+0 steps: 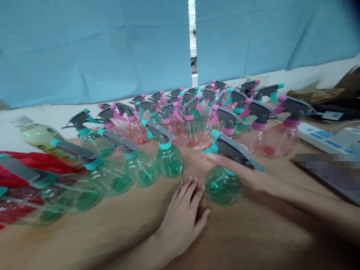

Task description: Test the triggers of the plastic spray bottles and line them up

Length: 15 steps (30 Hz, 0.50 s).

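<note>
My right hand is wrapped round the neck of a green spray bottle, just below its grey trigger head with turquoise nozzle. The bottle is upright or nearly so, low over or on the brown tabletop; I cannot tell which. Left of it, my left hand lies palm down on the table with its fingers stretched out and nothing in them. Another green spray bottle stands just beyond my left fingertips. Part of my right hand's grip is hidden behind the trigger head.
Several green spray bottles line the left side, and several pink ones crowd the back. A yellowish bottle leans by a red plastic bag at far left. At right are a white device and a dark flat object.
</note>
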Motion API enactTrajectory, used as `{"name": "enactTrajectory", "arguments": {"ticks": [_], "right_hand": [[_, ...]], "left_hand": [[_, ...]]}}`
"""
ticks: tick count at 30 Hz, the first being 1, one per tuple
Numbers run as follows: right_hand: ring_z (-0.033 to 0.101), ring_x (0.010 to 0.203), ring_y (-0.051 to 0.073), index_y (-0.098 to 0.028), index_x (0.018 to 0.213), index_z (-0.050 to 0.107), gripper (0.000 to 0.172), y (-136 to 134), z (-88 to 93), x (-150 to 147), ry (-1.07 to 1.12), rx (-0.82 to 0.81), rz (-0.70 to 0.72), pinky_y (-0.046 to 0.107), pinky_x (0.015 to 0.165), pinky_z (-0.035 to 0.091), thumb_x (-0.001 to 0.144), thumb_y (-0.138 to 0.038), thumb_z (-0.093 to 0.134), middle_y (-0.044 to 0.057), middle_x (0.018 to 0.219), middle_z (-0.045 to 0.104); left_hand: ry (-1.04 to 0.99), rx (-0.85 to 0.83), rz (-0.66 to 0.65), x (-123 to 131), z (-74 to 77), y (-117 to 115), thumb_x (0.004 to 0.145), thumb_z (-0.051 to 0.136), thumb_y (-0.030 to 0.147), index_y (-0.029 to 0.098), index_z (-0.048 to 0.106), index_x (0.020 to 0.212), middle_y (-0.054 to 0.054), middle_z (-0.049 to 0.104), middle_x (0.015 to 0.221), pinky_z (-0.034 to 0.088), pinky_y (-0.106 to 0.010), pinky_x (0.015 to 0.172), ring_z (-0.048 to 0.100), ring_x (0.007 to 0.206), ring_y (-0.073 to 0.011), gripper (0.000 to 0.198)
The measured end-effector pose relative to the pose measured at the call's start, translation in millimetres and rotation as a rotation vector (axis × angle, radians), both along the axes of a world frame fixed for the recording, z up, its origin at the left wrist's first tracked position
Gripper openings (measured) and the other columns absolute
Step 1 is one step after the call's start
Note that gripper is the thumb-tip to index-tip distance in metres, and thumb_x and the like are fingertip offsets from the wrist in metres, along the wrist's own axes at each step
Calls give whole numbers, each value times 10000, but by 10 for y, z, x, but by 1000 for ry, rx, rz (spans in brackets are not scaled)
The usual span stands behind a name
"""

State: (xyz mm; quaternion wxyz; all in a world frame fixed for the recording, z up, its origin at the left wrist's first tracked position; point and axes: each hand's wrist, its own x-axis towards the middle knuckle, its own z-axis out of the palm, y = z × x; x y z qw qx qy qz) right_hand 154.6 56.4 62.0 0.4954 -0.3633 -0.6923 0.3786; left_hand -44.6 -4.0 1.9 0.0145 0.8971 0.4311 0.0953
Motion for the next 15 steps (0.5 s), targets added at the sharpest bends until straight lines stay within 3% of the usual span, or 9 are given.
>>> {"name": "enactTrajectory", "arguments": {"ticks": [15], "right_hand": [[533, 597, 141, -252, 768, 588, 201, -10, -11, 10, -40, -18, -38, 273, 552, 442, 835, -435, 637, -28, 671, 558]], "left_hand": [[-16, 15, -1, -30, -32, -9, 938, 517, 323, 92, 422, 1379, -180, 394, 1481, 357, -502, 1082, 338, 1380, -307, 507]]}}
